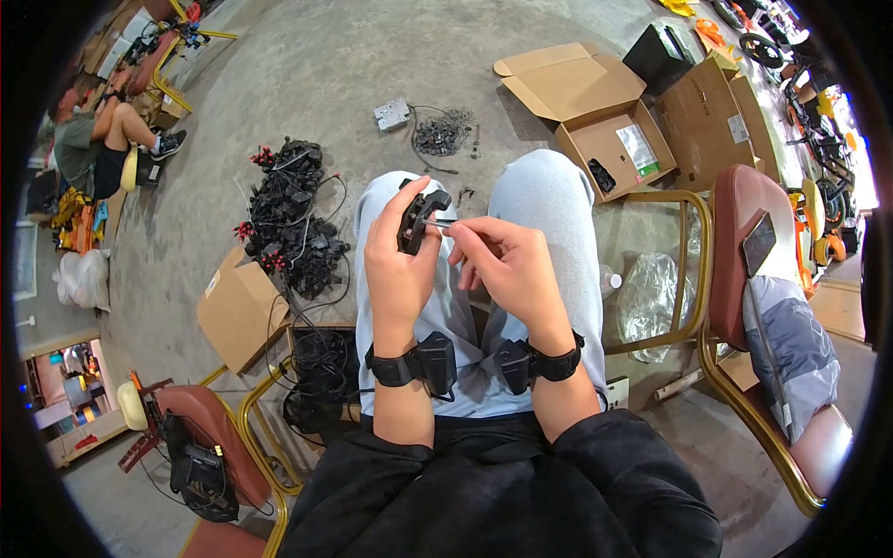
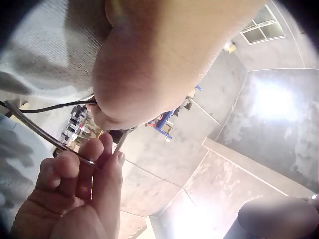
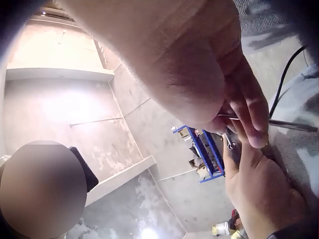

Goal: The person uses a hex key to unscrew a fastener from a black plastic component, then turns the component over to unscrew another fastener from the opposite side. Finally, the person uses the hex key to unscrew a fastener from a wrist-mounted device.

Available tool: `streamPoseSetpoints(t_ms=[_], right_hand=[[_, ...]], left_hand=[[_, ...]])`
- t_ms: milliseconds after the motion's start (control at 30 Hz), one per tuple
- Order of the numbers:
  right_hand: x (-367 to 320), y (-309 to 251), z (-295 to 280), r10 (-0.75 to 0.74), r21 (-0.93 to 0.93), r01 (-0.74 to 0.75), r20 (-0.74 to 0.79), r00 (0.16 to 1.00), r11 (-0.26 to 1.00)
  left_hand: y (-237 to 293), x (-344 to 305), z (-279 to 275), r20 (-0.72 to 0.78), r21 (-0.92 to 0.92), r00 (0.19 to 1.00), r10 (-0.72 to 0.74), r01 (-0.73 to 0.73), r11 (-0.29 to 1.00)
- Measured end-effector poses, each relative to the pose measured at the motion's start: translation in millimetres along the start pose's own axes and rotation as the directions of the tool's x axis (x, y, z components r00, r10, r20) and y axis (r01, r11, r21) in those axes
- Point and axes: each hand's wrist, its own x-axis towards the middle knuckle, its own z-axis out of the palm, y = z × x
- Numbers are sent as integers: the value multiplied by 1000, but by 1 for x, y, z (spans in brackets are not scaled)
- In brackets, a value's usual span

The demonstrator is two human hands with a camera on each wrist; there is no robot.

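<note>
My left hand (image 1: pixel 400 270) grips a black curved plastic part (image 1: pixel 435 199) above my left knee, thumb on the near side and fingers round the far side. With fingertips and thumb, my right hand (image 1: pixel 512 265) pinches a slim metal tool (image 1: pixel 441 223) whose end meets the black part. Its exact kind I cannot tell. In the left wrist view a shiny strip (image 2: pixel 45 135) runs into the right fingers, and a thin black cord (image 2: pixel 55 106) reaches the left hand. Both hands come close together in the right wrist view.
A heap of black parts and cables (image 1: pixel 302 219) lies on the floor left of my knees. Ahead are a silver metal box (image 1: pixel 392 114) and a small pile of dark pieces (image 1: pixel 445 133). Right stand an open carton (image 1: pixel 581 144) and a chair (image 1: pixel 735 232). Another person (image 1: pixel 88 139) sits far left.
</note>
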Motion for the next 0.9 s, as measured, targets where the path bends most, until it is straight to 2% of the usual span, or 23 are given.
streamPoseSetpoints(t_ms=[33,167,200,233,267,333,467,533,567,633,767,833,900], right_hand=[[0,-1,0,66,25,-67,7,998,997],[-1,1,2,88,79,-89,18,996,993],[1,4,1,-120,-106,118,-13,993,987],[3,7,-1,-325,-290,309,-5,946,906],[4,8,-2,-325,-290,310,-5,946,906],[6,9,-5,-541,-375,512,32,840,773],[4,6,-9,-534,-343,524,72,843,780],[3,5,-12,-336,-334,346,89,938,877],[3,6,-11,-337,-334,347,89,937,877],[3,9,-11,-227,-157,238,88,970,958],[2,7,-6,-177,-115,183,59,982,976],[3,9,-4,-106,-66,106,4,994,992],[1,2,-3,-67,-46,68,20,998,997]], left_hand=[[-1,0,0,-2,27,1000,18,-18,999],[-1,1,1,2,19,1000,0,0,1000],[-1,1,1,-6,37,1000,12,-12,999],[-1,1,1,-14,55,1000,25,-24,998],[-1,1,1,-15,55,1000,25,-24,998],[1,0,0,-4,-29,1000,-19,19,999],[8,3,0,-30,-83,1000,1,-3,997],[7,3,0,-18,-83,1000,3,-5,997],[7,2,-1,-19,-83,1000,4,-5,997],[8,2,-3,16,-103,998,-66,68,992],[8,2,-2,15,-101,997,-80,82,992],[6,2,0,-12,-52,999,-36,35,998],[4,1,1,-19,-44,999,-34,33,999]])
